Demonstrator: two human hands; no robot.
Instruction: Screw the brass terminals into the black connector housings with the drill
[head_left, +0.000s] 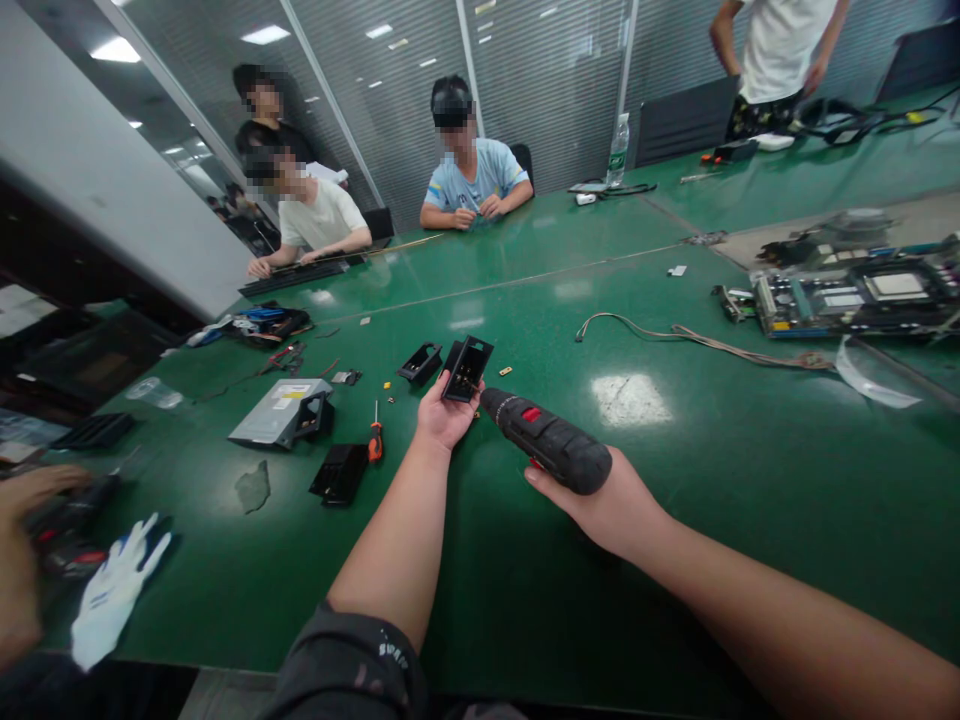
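Note:
My left hand (444, 412) is closed around a small black plastic housing (468, 366), its open side tilted up with small brass-coloured parts inside. In my right hand (611, 500) is a black cordless drill (551, 440) with a red switch on top. Its nose points left at the housing, and the bit's tip is too small to make out. Just beyond my left hand lies a similar black housing (420, 362). A screwdriver (376, 440) with an orange and black handle lies left of my forearm, beside another black housing (340, 474).
A silver disc drive (279, 410) and a white glove (116, 595) lie to the left, near a co-worker's hand (41, 490). Cables (697, 335) and circuit boards (862, 295) occupy the right. People sit across the green table (750, 480), near a water bottle (618, 152).

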